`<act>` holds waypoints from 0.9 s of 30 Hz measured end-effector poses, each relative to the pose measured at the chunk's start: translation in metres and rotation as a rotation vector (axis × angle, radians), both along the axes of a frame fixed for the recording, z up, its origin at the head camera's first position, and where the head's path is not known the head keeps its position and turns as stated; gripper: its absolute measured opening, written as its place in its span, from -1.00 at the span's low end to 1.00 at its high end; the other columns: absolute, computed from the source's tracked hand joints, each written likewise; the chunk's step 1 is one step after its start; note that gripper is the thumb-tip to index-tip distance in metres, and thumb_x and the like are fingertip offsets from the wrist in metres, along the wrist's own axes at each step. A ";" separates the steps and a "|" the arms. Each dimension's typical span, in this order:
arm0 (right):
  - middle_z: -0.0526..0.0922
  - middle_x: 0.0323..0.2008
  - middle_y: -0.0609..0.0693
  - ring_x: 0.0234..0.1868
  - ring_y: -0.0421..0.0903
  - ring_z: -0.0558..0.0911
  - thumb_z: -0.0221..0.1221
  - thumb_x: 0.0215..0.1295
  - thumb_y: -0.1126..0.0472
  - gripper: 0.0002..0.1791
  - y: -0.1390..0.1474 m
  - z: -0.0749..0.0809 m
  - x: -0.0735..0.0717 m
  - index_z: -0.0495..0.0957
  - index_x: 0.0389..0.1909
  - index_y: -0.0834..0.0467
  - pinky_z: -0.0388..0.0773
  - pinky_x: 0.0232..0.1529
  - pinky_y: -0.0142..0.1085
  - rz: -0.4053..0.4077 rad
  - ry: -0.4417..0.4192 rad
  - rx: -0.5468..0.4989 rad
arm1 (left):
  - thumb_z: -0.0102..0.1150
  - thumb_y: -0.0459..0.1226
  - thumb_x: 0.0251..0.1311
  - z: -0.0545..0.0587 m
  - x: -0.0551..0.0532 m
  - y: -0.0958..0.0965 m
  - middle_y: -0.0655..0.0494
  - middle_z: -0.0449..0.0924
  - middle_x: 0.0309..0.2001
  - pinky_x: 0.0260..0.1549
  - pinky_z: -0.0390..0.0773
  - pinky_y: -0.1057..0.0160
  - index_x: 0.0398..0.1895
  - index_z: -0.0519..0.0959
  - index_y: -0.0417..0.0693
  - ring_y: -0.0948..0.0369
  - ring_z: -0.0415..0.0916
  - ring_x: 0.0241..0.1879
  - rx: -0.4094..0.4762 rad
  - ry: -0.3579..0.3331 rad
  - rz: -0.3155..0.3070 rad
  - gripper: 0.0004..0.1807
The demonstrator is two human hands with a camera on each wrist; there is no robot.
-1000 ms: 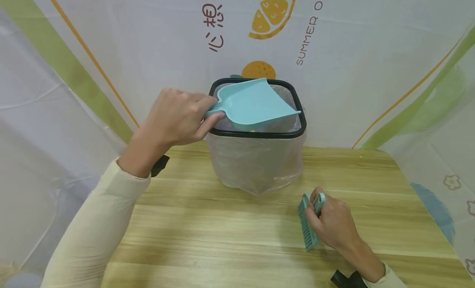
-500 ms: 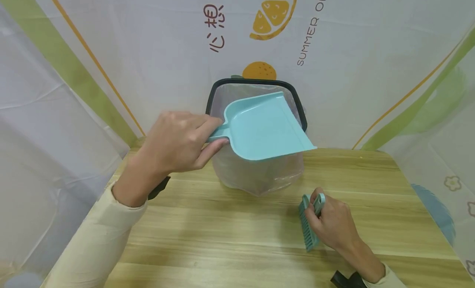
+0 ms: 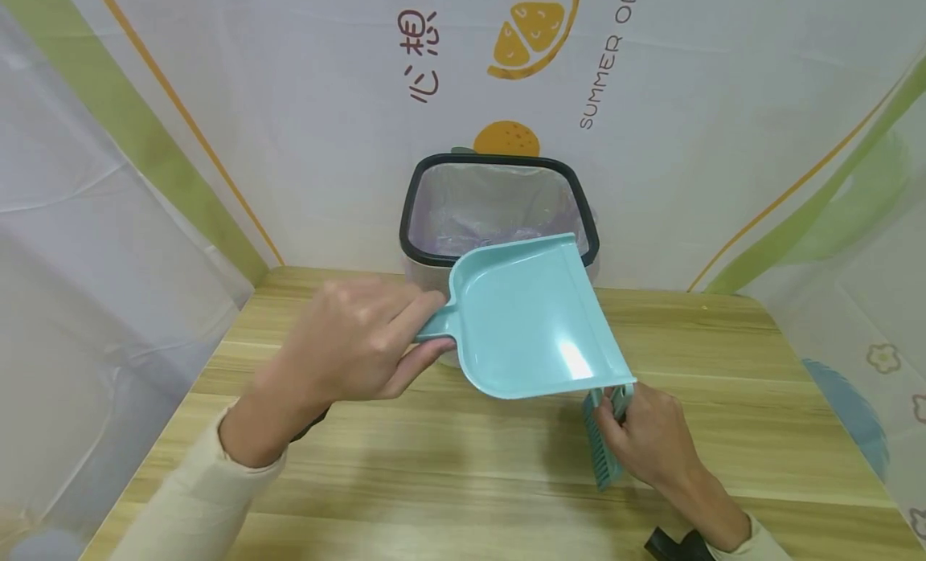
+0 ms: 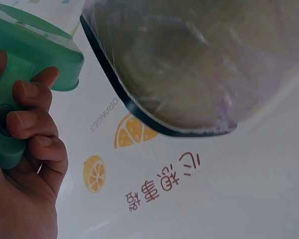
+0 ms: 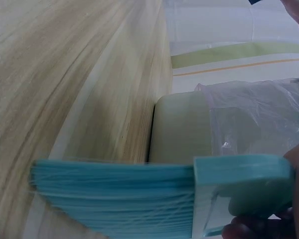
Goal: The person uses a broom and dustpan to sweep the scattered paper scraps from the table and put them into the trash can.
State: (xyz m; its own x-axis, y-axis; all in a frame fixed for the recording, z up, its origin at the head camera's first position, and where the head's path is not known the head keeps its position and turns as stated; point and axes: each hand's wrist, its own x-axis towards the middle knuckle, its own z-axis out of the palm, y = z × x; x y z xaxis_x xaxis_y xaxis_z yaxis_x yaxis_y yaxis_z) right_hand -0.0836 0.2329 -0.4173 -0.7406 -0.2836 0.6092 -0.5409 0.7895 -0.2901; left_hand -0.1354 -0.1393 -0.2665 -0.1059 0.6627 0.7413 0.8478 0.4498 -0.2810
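My left hand (image 3: 376, 336) grips the handle of a light blue dustpan (image 3: 531, 320), raised over the table in front of the bin. In the left wrist view the fingers (image 4: 32, 119) wrap round that handle. The pan's surface is bare in the head view, and its front corner overlaps my right hand there. My right hand (image 3: 651, 432) holds a small teal hand brush (image 3: 600, 444) low over the table. Its bristles (image 5: 114, 194) point down toward the wood in the right wrist view. Behind the dustpan stands a bin with a black rim (image 3: 499, 157) and a clear plastic liner.
The wooden table (image 3: 405, 497) runs back to a white printed curtain (image 3: 333, 143), which hangs behind the bin and along both sides. A tiny yellow bit (image 3: 705, 307) lies near the table's back right.
My left hand has drawn the dustpan from over the bin's opening toward me and slightly right, uncovering the bin's mouth. My right hand and the brush have stayed put.
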 end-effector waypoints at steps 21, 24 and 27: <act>0.24 -0.62 -0.34 -0.62 -0.47 0.14 0.20 0.30 0.33 -0.88 0.001 0.005 0.002 0.44 -0.36 0.12 0.12 -0.69 -0.48 0.007 -0.006 0.005 | -0.40 0.03 0.80 -0.084 0.019 0.020 0.18 0.50 -0.37 -0.61 0.33 0.38 -0.06 0.57 -0.18 0.26 0.34 -0.58 -0.158 -0.132 -0.049 -0.41; 0.23 -0.63 -0.35 -0.63 -0.49 0.13 0.16 0.25 0.35 -0.90 0.000 0.005 0.002 0.45 -0.37 0.11 0.11 -0.70 -0.50 0.003 -0.011 -0.008 | -0.46 0.04 0.80 -0.098 0.020 0.019 0.21 0.47 -0.38 -0.63 0.28 0.40 -0.04 0.56 -0.16 0.27 0.30 -0.59 -0.189 -0.174 -0.042 -0.40; 0.23 -0.62 -0.36 -0.64 -0.50 0.13 0.15 0.21 0.34 -0.89 0.000 0.005 0.002 0.43 -0.39 0.08 0.10 -0.72 -0.50 0.000 -0.021 -0.025 | -0.48 0.04 0.80 -0.109 0.020 0.018 0.21 0.49 -0.37 -0.62 0.31 0.37 -0.03 0.55 -0.15 0.26 0.32 -0.58 -0.211 -0.216 -0.045 -0.40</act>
State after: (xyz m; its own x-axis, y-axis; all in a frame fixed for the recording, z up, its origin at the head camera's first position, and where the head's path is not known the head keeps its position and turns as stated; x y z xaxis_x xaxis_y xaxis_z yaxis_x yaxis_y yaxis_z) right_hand -0.0820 0.2333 -0.4123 -0.7530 -0.2689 0.6005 -0.5348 0.7818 -0.3205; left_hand -0.1158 -0.1210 -0.3752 -0.2126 0.8074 0.5504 0.9159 0.3609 -0.1756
